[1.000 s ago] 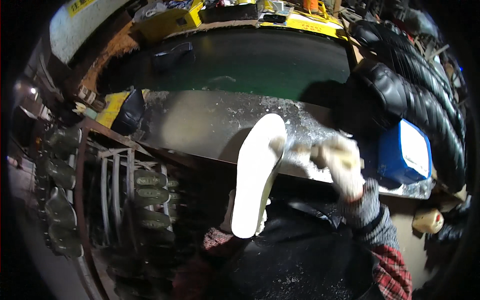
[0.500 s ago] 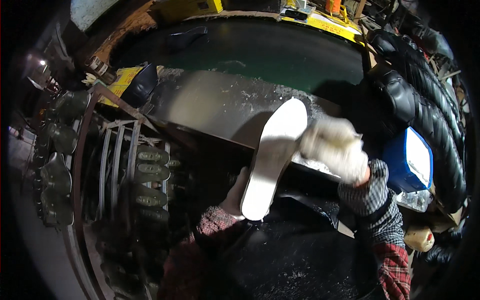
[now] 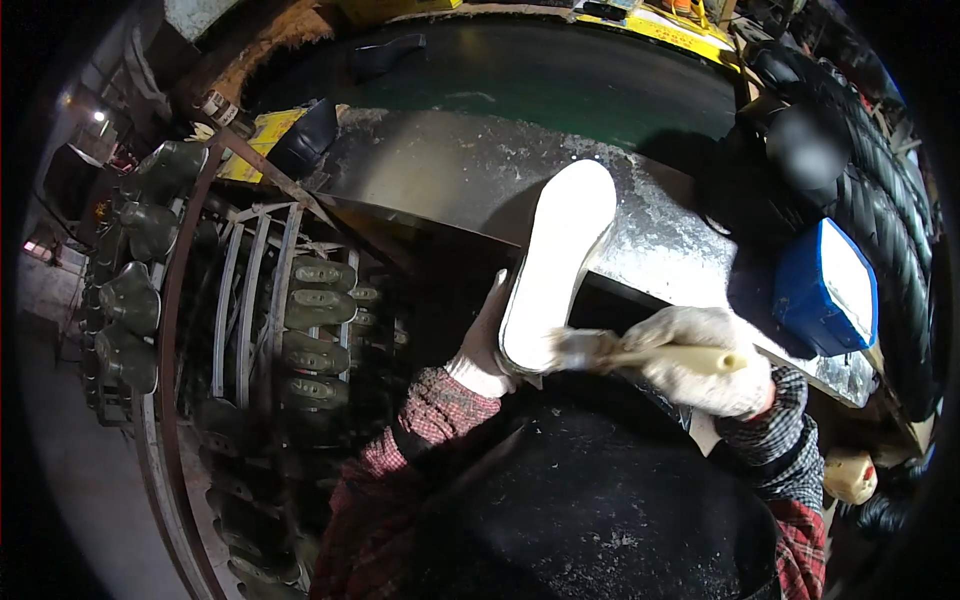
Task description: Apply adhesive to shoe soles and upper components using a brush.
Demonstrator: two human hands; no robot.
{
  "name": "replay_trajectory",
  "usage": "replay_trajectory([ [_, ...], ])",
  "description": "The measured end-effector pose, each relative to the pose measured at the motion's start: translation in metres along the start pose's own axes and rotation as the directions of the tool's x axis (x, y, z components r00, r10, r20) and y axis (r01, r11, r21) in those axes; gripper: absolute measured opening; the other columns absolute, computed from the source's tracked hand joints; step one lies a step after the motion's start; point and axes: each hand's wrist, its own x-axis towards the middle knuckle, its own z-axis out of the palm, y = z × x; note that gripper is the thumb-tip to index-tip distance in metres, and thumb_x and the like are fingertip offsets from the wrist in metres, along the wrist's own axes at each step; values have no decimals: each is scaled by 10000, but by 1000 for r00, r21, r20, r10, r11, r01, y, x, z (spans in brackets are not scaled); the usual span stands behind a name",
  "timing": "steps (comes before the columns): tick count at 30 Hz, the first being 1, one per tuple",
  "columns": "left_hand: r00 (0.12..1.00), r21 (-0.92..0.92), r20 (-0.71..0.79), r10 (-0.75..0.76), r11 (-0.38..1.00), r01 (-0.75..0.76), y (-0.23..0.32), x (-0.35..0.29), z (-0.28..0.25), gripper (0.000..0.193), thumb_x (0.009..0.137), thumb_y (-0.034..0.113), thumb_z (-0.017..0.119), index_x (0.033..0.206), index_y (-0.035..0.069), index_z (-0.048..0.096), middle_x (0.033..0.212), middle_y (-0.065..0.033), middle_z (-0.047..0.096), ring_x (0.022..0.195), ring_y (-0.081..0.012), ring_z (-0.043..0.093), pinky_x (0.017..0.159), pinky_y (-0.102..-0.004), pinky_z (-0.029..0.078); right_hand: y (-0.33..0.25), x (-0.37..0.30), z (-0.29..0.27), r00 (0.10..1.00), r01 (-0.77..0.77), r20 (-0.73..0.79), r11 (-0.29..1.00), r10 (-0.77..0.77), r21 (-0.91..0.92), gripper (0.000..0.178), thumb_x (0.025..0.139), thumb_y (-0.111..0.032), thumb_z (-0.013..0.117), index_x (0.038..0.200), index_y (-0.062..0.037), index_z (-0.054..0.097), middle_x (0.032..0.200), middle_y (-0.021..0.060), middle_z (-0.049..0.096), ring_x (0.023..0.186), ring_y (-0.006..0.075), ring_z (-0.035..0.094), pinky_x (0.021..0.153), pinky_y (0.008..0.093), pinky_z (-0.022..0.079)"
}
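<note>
A white shoe sole [image 3: 560, 250] is tilted upward before me, its broad face toward me; whatever lies behind it is hidden. At its lower left edge, my left hand [image 3: 486, 345], in a white glove, grips it from the side and behind, with some fingers out of sight. My right hand [image 3: 705, 360], gloved too, is closed round the pale handle of a brush [image 3: 585, 350]. The brush's bristles, blurred by motion, meet the sole's lower end. Right of the sole stands a blue container [image 3: 800, 290] with white contents.
A dark, spattered metal bench [image 3: 440, 165] spans the front, with a green surface beyond. On the left, a metal rack [image 3: 185, 330] carries several dark green boot-like pieces [image 3: 130, 300]. Glossy black items [image 3: 870, 220] are piled at right. A yellow box [image 3: 255, 145] sits at far left.
My right hand has moved down from beside the sole's upper part, bringing the brush to its lower end. The sole has shifted slightly up in view and is still held by my left hand.
</note>
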Motion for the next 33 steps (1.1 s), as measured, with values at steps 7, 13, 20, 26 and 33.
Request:
replay_trajectory([
  [7,908,273,-386,161,961,-54,-2,-8,-14,786,953,676,305,1398,35,400,1185,-241,578,1008,-341,647,810,-483,571,11,28,3,957,287,85,943,-276,-167,266,904,-194,671,1039,35,659,1026,140,690,910,209,667,809,334,552],
  [13,903,100,-418,-99,983,154,11,-5,-8,952,871,783,313,1343,-35,439,903,-256,653,581,-318,662,438,-429,547,34,65,-99,750,241,-606,963,-266,-124,239,913,-142,680,1110,-10,649,1009,98,678,879,167,657,777,268,543],
  [20,934,-22,-333,-130,991,131,33,-26,-53,738,968,652,304,1438,91,405,1241,-226,564,963,-329,659,773,-465,567,-15,67,-31,993,-34,-94,615,-65,-788,290,762,-96,720,1047,-56,677,858,115,637,748,264,629,626,365,514],
  [26,968,29,149,-200,980,198,38,-14,-11,746,949,671,325,1370,72,468,1148,-194,621,901,-348,662,673,-483,559,-28,69,-9,909,292,138,362,-394,-885,265,829,-175,659,1087,-121,684,935,115,641,830,290,638,682,363,543],
  [33,849,420,-413,329,896,-143,137,40,56,412,989,439,503,1137,64,581,906,-103,655,741,-232,648,573,-325,554,-26,28,-35,914,-177,-318,953,251,245,142,857,-128,674,879,12,676,617,48,594,586,145,605,546,299,478],
])
